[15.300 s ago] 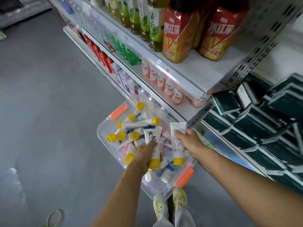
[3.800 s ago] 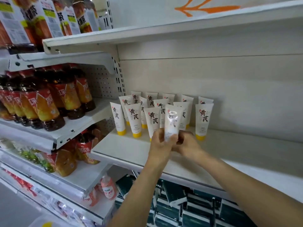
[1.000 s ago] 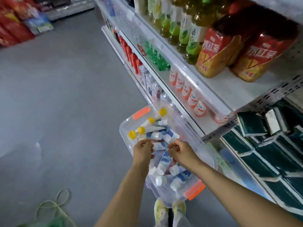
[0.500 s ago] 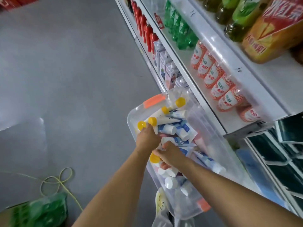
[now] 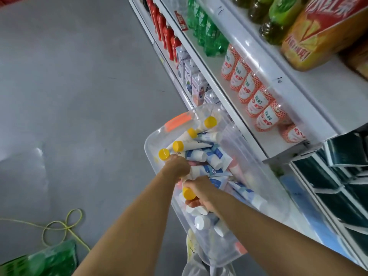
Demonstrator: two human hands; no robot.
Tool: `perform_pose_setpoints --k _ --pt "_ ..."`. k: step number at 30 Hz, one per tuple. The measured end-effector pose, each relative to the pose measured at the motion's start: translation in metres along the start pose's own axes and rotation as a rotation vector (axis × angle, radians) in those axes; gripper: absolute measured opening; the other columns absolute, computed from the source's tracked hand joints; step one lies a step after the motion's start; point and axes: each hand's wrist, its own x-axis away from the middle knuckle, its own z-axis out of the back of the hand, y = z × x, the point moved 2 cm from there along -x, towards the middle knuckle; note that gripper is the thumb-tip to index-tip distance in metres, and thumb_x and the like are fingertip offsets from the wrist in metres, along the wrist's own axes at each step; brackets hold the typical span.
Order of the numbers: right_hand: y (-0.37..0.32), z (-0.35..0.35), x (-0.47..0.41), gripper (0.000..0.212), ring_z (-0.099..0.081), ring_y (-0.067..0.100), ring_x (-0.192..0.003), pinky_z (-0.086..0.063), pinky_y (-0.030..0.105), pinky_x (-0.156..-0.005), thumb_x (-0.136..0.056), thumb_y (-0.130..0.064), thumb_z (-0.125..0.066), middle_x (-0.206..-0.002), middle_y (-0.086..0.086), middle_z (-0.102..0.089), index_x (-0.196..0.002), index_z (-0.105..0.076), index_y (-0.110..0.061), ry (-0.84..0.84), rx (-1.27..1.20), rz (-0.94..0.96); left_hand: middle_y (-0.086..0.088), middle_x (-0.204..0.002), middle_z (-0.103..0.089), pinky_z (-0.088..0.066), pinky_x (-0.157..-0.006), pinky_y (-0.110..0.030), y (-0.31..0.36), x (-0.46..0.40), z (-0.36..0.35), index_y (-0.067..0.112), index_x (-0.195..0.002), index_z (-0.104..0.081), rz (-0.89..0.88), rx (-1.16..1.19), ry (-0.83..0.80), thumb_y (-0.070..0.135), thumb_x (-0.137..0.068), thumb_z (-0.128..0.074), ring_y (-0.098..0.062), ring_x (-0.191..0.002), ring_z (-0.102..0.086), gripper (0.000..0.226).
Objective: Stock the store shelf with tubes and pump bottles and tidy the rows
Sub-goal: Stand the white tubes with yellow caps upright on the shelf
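The store shelf [image 5: 256,108] runs from twelve o'clock down to four o'clock, its tiers full of drinks. Below it, at about five o'clock, sits the clear plastic bin [image 5: 264,188], holding a heap of tubes [image 5: 201,155], some with yellow caps and some blue and white. I am at the picking step, gathering stock from the bin. My right hand [image 5: 199,191], near the middle of the bin, is curled round a yellow-capped tube [image 5: 188,193], cap toward seven o'clock. My left hand [image 5: 177,165], just at eleven o'clock of it, reaches among the tubes; I cannot tell whether it grips one. Next I judge I need a firm second hold, then a lift to the shelf.
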Motion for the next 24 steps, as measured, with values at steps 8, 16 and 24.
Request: perform_pose_setpoints --k 8,16,24 --pt "-0.005 0.05 0.064 0.024 -0.064 0.029 -0.072 -0.052 0.032 -0.06 -0.093 -0.02 -0.055 -0.081 0.017 -0.065 -0.105 -0.065 -0.001 -0.149 -0.252 0.054 -0.012 -0.085 -0.057 -0.055 -0.081 -0.037 -0.014 0.07 0.009 0.006 -0.099 -0.059 0.034 0.788 -0.28 0.003 -0.092 -0.049 -0.025 -0.081 -0.057 0.013" --pt "-0.008 0.09 0.144 0.017 -0.066 0.025 -0.07 -0.053 0.03 -0.061 -0.095 -0.014 -0.051 -0.082 0.017 -0.068 -0.101 -0.063 -0.004 -0.22 -0.51 0.306 -0.011 -0.075 -0.06 -0.053 -0.057 -0.03 0.009 0.137 0.003 0.003 -0.097 -0.059 -0.149 1.125 -0.275 0.008 -0.092 -0.049 -0.019 -0.064 -0.059 0.012" --pt "0.022 0.112 0.222 0.041 -0.065 0.024 -0.068 -0.051 0.029 -0.057 -0.082 -0.005 -0.064 -0.085 0.014 -0.069 -0.121 -0.058 -0.016 -0.151 -0.515 0.516 -0.01 -0.081 -0.063 -0.053 -0.078 -0.04 0.048 0.195 0.0 0.005 -0.104 -0.062 -0.391 1.175 -0.245 0.021 -0.097 -0.056 -0.02 -0.071 -0.062 0.018"
